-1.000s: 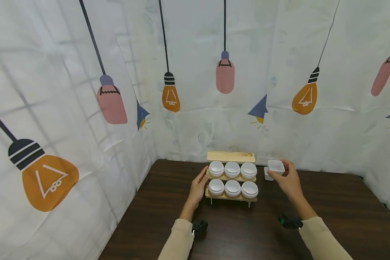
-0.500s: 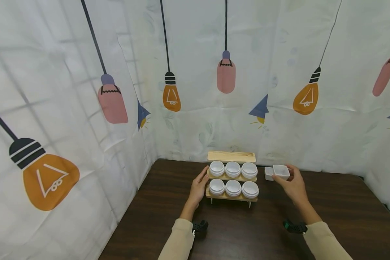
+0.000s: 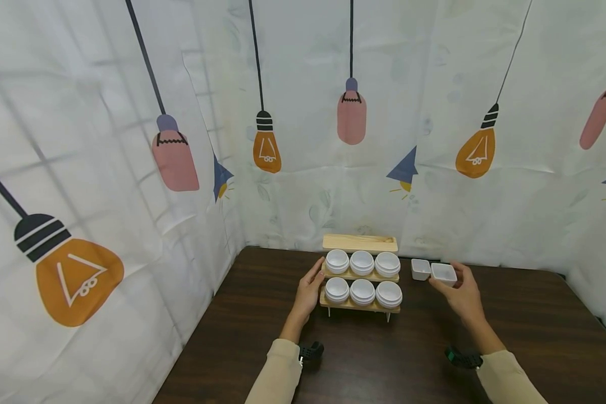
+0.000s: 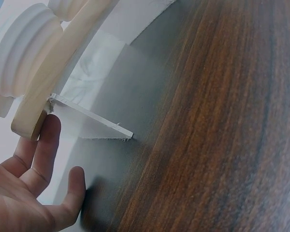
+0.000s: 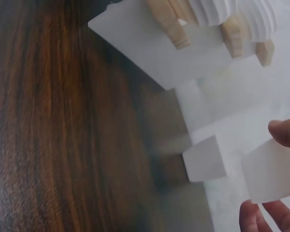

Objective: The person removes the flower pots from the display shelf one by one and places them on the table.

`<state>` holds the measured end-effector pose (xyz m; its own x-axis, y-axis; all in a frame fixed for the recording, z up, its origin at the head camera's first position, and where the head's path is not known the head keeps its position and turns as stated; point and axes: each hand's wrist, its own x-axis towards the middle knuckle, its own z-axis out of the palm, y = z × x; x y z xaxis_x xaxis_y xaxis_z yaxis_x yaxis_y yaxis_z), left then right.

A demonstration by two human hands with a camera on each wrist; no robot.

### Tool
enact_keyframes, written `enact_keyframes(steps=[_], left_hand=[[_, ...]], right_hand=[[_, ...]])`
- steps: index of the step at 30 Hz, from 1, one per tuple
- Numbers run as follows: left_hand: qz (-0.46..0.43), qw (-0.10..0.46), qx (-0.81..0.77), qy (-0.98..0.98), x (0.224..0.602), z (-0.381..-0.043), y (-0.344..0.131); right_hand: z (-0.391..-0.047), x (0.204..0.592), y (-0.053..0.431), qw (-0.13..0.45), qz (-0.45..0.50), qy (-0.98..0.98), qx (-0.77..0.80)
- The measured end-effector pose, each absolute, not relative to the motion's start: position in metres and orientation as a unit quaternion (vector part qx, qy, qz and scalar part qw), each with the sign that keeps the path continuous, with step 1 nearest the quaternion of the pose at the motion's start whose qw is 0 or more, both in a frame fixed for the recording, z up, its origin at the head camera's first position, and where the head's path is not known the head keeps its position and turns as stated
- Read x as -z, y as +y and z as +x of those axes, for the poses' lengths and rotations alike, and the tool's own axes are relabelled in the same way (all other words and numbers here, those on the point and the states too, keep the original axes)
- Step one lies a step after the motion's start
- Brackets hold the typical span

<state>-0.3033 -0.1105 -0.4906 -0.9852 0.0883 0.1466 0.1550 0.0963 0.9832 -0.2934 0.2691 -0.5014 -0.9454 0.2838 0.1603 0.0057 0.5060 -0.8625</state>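
A tiered wooden stand holds two rows of round white cups. My left hand grips the stand's left end; in the left wrist view its fingers lie above and below the end of a wooden shelf. My right hand pinches a small square white bowl between thumb and fingers, to the right of the stand. Just left of that bowl stands a second square white bowl. The right wrist view shows the held bowl tilted beside the other bowl.
Behind the cups is the stand's top shelf, with nothing on it. White side panels support the shelves. The dark wooden table meets a pale curtain printed with lamps at its back edge.
My right hand has moved right and slightly down with the square bowl, away from in front of the second bowl, which now shows fully. My left hand has stayed at the stand.
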Motion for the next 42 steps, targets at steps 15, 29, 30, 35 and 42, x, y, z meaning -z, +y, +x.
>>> enact_keyframes(steps=[15,29,30,35,42], left_hand=[[-0.078,0.025,0.668,-0.740,0.491,-0.303,-0.110],[-0.073,0.020,0.672,-0.736,0.491,-0.304,-0.109],[-0.073,0.019,0.672,-0.737,0.491,-0.305,-0.110],[-0.072,0.018,0.669,-0.740,0.491,-0.304,-0.111],[-0.072,0.017,0.663,-0.745,0.491,-0.302,-0.110]], right_hand=[[-0.296,0.514,0.282,0.112,-0.112,-0.858,-0.489],[-0.314,0.527,0.294,0.082,-0.137,-0.857,-0.490],[-0.315,0.527,0.295,0.081,-0.136,-0.857,-0.491],[-0.320,0.529,0.296,0.081,-0.141,-0.855,-0.492],[-0.326,0.532,0.295,0.081,-0.143,-0.858,-0.486]])
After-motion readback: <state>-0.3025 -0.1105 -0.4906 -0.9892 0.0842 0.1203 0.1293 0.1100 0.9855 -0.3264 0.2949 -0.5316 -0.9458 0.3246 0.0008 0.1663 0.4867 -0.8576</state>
